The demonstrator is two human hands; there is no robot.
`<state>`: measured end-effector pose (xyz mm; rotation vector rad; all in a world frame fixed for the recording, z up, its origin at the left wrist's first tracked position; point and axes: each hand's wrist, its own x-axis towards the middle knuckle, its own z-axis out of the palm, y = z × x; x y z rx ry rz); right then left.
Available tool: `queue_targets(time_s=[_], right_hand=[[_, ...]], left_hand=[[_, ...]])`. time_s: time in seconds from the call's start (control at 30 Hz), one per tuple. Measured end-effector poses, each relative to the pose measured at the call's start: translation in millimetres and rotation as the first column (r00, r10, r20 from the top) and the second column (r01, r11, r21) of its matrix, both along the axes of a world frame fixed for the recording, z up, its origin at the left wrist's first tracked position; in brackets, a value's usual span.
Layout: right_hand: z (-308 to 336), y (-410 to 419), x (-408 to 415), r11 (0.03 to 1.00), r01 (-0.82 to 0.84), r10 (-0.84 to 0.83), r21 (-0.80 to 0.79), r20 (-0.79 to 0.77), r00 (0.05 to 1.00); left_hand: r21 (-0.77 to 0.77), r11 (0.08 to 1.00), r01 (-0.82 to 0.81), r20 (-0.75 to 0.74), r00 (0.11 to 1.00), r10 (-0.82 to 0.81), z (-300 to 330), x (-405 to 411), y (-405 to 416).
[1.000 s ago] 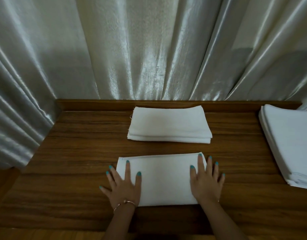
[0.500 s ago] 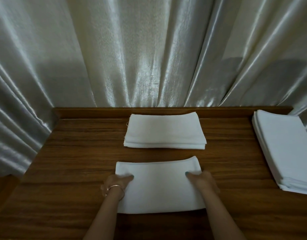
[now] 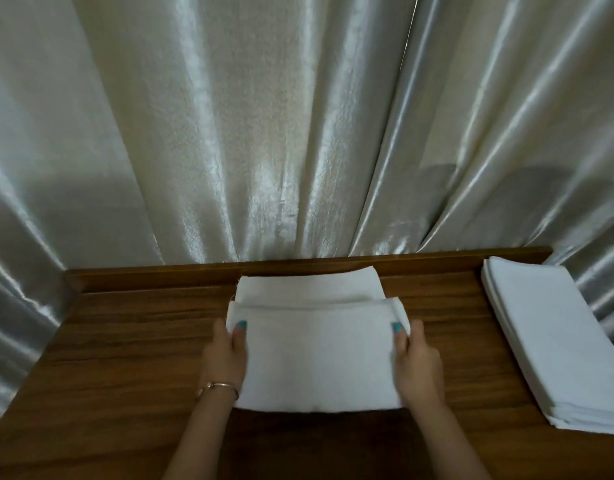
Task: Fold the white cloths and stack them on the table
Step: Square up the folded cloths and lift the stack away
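A folded white cloth [image 3: 317,358] is held above the wooden table [image 3: 125,341], in front of me. My left hand [image 3: 226,355] grips its left edge, thumb on top. My right hand [image 3: 416,362] grips its right edge the same way. The cloth's far edge overlaps the front of a stack of folded white cloths [image 3: 307,284] at the back centre of the table, hiding most of that stack. Whether the held cloth touches the stack I cannot tell.
A second pile of white cloths [image 3: 555,341] lies at the table's right edge. Shiny pale curtains [image 3: 264,133] hang right behind the table and down its left side. A raised wooden lip [image 3: 153,277] runs along the back edge.
Both hands went from pressing flat on the cloth to gripping its side edges, then lifted it and carried it away from me to the stack at the back.
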<state>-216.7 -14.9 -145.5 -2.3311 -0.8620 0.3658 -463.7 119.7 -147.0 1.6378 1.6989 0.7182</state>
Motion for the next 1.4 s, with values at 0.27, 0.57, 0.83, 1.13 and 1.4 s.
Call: queue_targets(time_s=[0.27, 0.57, 0.83, 1.13, 1.4], right_hand=[[25.8, 120.0, 59.4, 0.995, -0.049, 0.040, 0.085, 0.107, 0.993], [-62.5, 152.5, 77.6, 0.957, -0.034, 0.084, -0.289, 0.163, 0.983], [-54.4, 154.5, 61.1, 0.917, 0.098, 0.040, -0.386, 0.334, 0.942], [-47.7, 155.1, 22.0, 0.912, -0.271, 0.387, -0.309, 0.424, 0.819], [-74.0, 145.1, 27.5, 0.795, -0.274, 0.425, -0.541, 0.177, 0.888]], left_hand=[[0.083, 0.995, 0.051, 0.106, 0.993, -0.060, 19.4, 30.5, 124.8], [-0.265, 0.956, 0.125, -0.279, 0.939, -0.200, -47.9, 49.9, 152.3], [-0.325, 0.944, 0.065, -0.414, 0.887, -0.203, -44.2, 56.8, 142.0], [-0.072, 0.945, 0.319, -0.595, 0.747, -0.297, -45.5, 91.3, 94.0], [-0.250, 0.930, 0.270, -0.585, 0.723, -0.367, -68.0, 94.4, 81.5]])
